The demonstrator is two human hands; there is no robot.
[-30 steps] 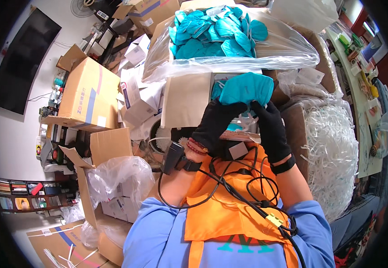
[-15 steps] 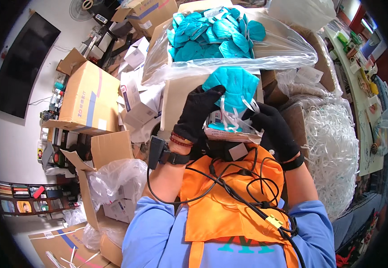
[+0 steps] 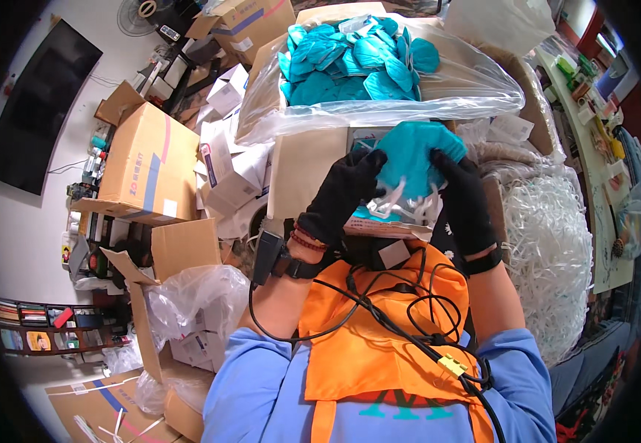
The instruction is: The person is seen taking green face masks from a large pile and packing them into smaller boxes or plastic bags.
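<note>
Left hand point(image 3: 346, 184), in a black glove, closes its fingers on the left edge of a teal cup-shaped fabric mask point(image 3: 413, 151), held up just in front of the chest above an orange vest point(image 3: 379, 332). Left of it, well apart, stand a tan cardboard box with a blue and pink stripe point(image 3: 147, 166) and a heap of small white cartons point(image 3: 224, 170). Beyond the held mask lies a large clear plastic bag full of teal masks point(image 3: 365, 66). White elastic straps point(image 3: 402, 207) hang from the held mask between the two hands, over a flat packet whose details are hard to make out. Right hand point(image 3: 464, 196), also gloved in black, grips the right edge of the same mask. Further right is a mound of white shredded strips point(image 3: 549, 251).

Risk, as I judge it: the loose straps could snag on a gloved finger or on the black cable point(image 3: 379, 310) looped over the vest, and a tug would pull the mask out of shape or out of the grip. Thick gloves also dull the pinch, so the thin edge might slip.

Both forearms rise from the lower edge, elbows bent, wrists angled inward, palms facing each other around the mask.
</note>
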